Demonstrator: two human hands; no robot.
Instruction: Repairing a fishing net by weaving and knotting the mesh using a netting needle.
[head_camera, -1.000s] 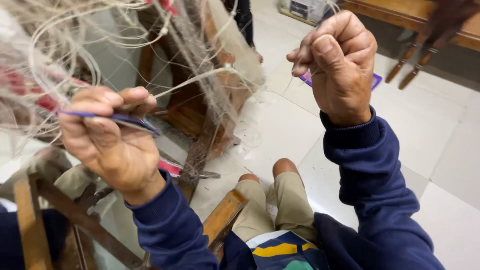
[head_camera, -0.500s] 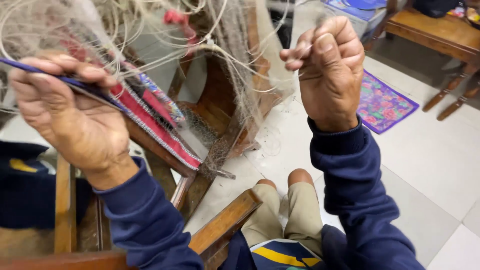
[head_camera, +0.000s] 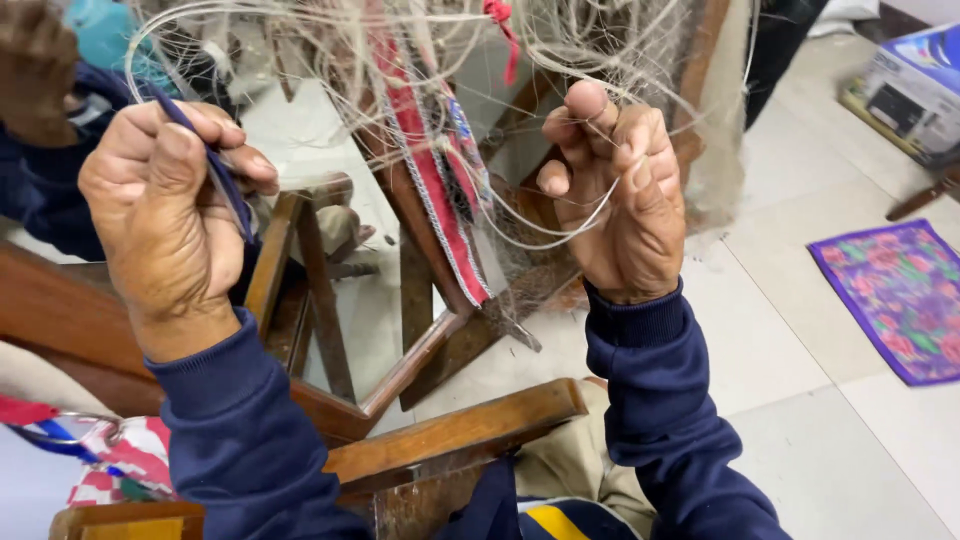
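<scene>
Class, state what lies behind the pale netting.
Behind the pale netting show a red woven strip and a wooden frame. The right hand covers some strands.

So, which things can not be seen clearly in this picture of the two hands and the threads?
Head view only:
- Blue tool: the left hand covers most of it, so its shape is unclear.
- Pale threads: too thin to follow inside the right hand.
- Another person's hand: cut by the left edge, blurred.
- Purple mat and box: cut by the right edge.
- Wooden frame: its lower part is behind the sleeves.
</scene>
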